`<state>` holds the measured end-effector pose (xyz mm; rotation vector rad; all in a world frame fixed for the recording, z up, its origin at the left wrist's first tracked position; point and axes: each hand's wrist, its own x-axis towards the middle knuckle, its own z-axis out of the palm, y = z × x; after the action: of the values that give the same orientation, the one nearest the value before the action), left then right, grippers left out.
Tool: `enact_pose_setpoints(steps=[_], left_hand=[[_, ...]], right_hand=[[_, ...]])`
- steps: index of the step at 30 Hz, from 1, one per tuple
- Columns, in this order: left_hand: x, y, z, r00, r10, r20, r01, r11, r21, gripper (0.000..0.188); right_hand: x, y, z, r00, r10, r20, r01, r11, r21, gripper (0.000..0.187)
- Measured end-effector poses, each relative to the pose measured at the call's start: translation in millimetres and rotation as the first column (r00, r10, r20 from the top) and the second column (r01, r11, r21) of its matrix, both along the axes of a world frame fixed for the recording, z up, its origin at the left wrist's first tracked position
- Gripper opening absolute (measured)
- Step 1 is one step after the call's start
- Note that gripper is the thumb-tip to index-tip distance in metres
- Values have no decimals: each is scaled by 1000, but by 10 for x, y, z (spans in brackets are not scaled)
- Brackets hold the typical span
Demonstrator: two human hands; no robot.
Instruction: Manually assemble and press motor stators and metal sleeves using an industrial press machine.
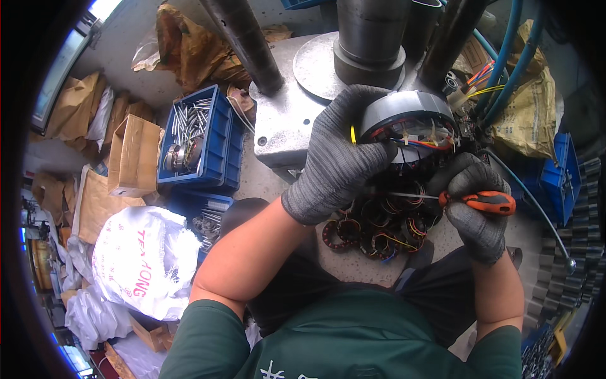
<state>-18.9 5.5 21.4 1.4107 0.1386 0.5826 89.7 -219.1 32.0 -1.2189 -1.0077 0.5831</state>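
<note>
My left hand (341, 155), in a grey knit glove, is closed on a motor stator (407, 108), a silver metal ring with coloured wires inside. The ring is tilted so that its wired opening faces me, and a short yellow wire sticks out beside my thumb. To the right and a little lower, my gloved right hand (475, 218) grips a screwdriver (493, 202) by its orange and black handle. Its thin shaft points left, below the stator and apart from the ring. Beneath both hands lie several dark wound stator cores (379, 237) with loose coloured wires.
Ahead stands a press with a steel base plate (284, 136), a thick ram (372, 31) and round columns. At left are a blue bin (218, 136) of metal rods, a cardboard box (134, 155) and a white sack (145, 259). A lever with a ball end (570, 264) and stacked metal rings (577, 252) are at right.
</note>
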Motion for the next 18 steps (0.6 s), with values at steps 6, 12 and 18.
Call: enact_pose_setpoints(steps=[6, 12, 18], left_hand=[[-1, -3, -3, 1000, 11, -27, -11, 1000, 13, 59], [-5, 18, -32, 1000, 5, 17, -5, 1000, 4, 57], [38, 37, -5, 998, -16, 56, 32, 955, -296, 52]], right_hand=[[-206, 168, 9, 968, -247, 46, 244, 968, 48, 22], [59, 59, 25, 979, 91, 180, -81, 995, -62, 22], [-100, 117, -2, 996, -54, 66, 48, 995, 88, 26]])
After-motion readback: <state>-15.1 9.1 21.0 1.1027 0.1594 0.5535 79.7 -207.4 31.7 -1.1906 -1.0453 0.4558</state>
